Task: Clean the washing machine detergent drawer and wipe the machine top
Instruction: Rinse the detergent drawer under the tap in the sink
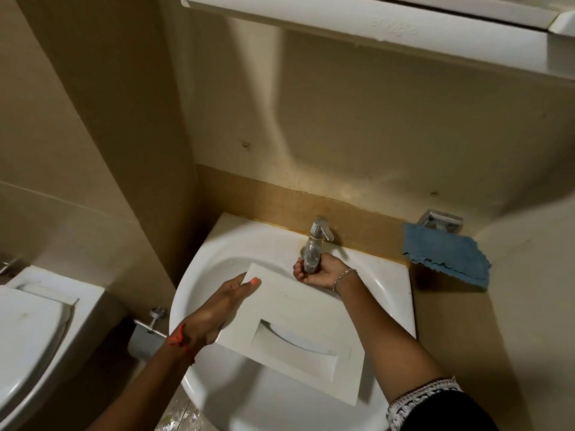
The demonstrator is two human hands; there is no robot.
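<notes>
We hold a white detergent drawer (298, 312) over the sink (389, 293), its recessed handle facing up. Our left hand (214, 312) grips its left edge, thumb on top, while our right hand (320, 272) curls around the tap (314, 241) spout. The drawer's long axis runs left to right, its right end nearer us.

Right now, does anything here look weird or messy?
Yes. The white detergent drawer is held tilted over the sink by the left hand, an odd spot for it. The wall strip behind the tap is stained yellow-brown. The blue cloth hangs crooked with a ragged edge.
</notes>
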